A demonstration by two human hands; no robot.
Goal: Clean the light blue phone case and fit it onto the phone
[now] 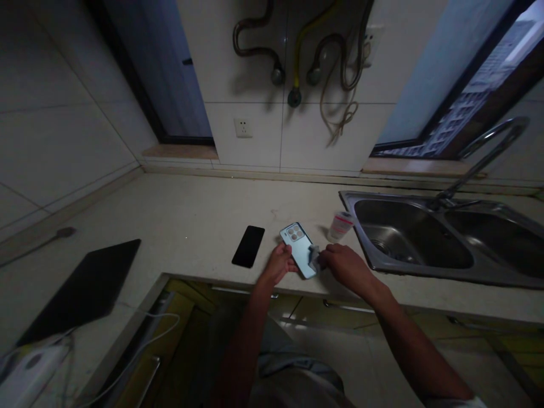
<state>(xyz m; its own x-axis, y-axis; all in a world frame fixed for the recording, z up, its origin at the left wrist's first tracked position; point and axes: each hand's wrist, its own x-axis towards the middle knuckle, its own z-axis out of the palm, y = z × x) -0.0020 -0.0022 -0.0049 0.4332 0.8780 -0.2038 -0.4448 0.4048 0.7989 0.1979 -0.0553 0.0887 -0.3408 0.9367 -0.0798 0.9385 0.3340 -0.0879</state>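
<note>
My left grip [280, 264] was closed on the near-left edge of the pale blue phone [301, 249], its thumb resting over the back. The phone was at the front of the surface [191, 215], back upward, its camera block pointing away from me; I could not tell whether it lay flat or was slightly raised. My right grip [343, 263] was pinching a crumpled greyish-white wipe [314, 258] against the phone's right edge; I could not make out each fingertip. To the left, just beside my left grip, lay a black phone [249, 247]. Beyond my right grip stood a clear cup [340, 226] with a red band, near the steel sink [408, 226]. Well apart, on the far left, lay a flat black panel [85, 289].
</note>
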